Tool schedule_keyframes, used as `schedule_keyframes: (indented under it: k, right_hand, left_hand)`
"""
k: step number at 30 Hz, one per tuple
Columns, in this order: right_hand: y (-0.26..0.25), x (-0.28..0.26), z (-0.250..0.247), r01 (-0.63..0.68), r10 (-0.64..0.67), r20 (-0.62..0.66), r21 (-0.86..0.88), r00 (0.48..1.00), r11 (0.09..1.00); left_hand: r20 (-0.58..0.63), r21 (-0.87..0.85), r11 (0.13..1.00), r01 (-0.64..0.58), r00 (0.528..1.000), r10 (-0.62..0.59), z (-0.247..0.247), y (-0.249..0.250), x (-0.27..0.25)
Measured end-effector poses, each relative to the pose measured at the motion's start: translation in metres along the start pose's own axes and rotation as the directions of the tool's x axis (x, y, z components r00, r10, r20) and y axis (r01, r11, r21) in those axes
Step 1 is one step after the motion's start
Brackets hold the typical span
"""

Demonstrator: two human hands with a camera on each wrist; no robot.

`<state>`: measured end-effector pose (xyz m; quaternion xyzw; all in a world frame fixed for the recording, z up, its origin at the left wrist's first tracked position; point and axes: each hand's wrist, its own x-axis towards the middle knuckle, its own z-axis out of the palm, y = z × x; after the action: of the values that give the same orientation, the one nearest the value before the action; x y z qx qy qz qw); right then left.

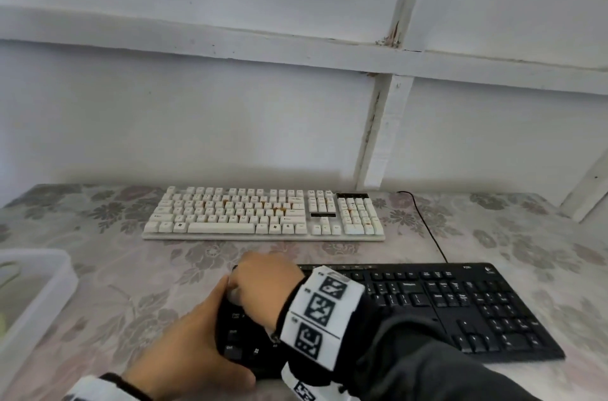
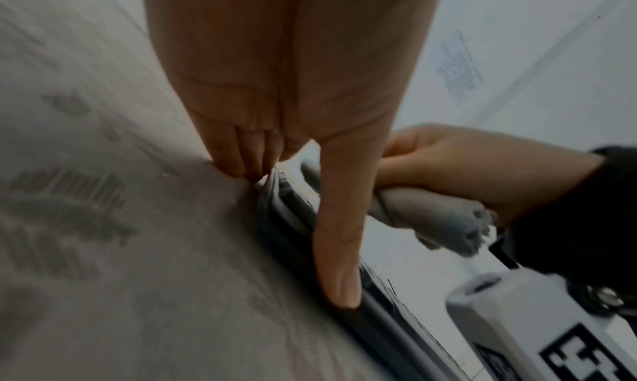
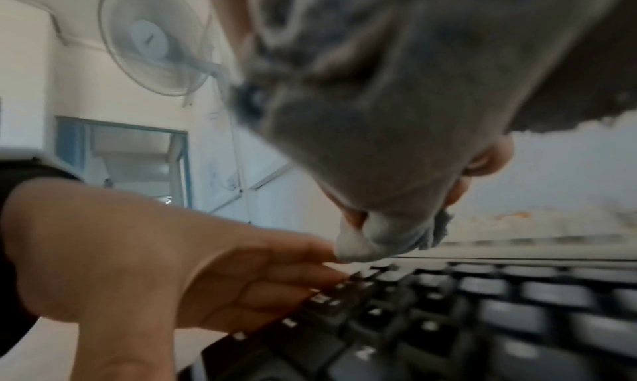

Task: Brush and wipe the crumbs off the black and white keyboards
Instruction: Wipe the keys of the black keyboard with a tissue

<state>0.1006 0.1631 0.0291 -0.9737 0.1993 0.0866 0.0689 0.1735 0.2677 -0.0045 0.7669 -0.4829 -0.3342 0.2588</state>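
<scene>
Wiping the near left corner of the black keyboard (image 1: 460, 308) with a bunched grey cloth (image 2: 431, 209), clenched tight in the right hand (image 1: 266, 282). Bracing that same end with the left hand (image 1: 184, 344): thumb laid straight along the edge, fingers tucked down against the side at the tablecloth (image 1: 131, 269), gripping the board's end rather than hanging loose. To do this well: keep the board pinned, drag the cloth in one direction along each row, press a fold into the gaps between keys, and sweep debris off the edge instead of back across wiped keys. Still to tackle: the white keyboard (image 1: 263, 214), lying well apart near the wall, orange crumbs dotted between its middle keys. Readable writing: "Ctrl" and "Shift" faintly on the black board's corner keys; a small logo at its far right corner, too blurred to name; black-and-white square markers on the wristbands.
</scene>
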Motion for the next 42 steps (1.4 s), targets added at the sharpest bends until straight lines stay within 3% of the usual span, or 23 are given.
schedule_keyframes:
  k: [5,10,17,19,22,27,34,42]
  right_hand:
    - [-0.004,-0.011,0.007,-0.067,0.067,-0.018,-0.024,0.998,0.997]
    - [0.032,-0.04,0.002,-0.141,0.141,-0.004,0.045,0.99,0.989]
    - [0.071,-0.069,0.003,-0.311,0.314,0.029,-0.081,0.949,0.947]
    - [0.06,-0.063,-0.006,-0.297,0.296,-0.021,-0.094,0.955,0.95]
    - [0.033,-0.039,-0.006,-0.172,0.174,-0.086,0.022,0.981,0.985]
    - [-0.007,-0.002,0.008,-0.047,0.047,-0.005,0.024,0.999,0.999]
    - [0.019,-0.037,0.005,-0.089,0.09,-0.02,0.058,0.996,0.994]
    - [0.078,-0.07,0.005,-0.312,0.312,0.005,-0.046,0.95,0.949]
  left_hand:
    - [0.031,-0.075,0.997,0.003,1.0,-0.001,0.001,-0.005,0.001]
    - [0.045,-0.198,0.98,-0.012,0.999,0.022,-0.001,-0.012,-0.001]
    - [0.051,-0.209,0.978,-0.012,0.998,0.023,0.002,-0.017,-0.001]
    - [0.056,-0.216,0.976,-0.01,0.998,0.023,0.001,-0.015,-0.002]
    - [0.068,-0.246,0.969,0.008,0.998,0.009,0.001,-0.011,-0.001]
    - [0.02,-0.027,0.999,0.033,0.999,-0.032,0.004,-0.015,0.007]
    - [0.052,-0.176,0.982,0.063,0.997,-0.055,0.002,-0.013,0.002]
    - [0.055,-0.215,0.976,0.027,0.998,-0.016,0.0,-0.008,-0.004]
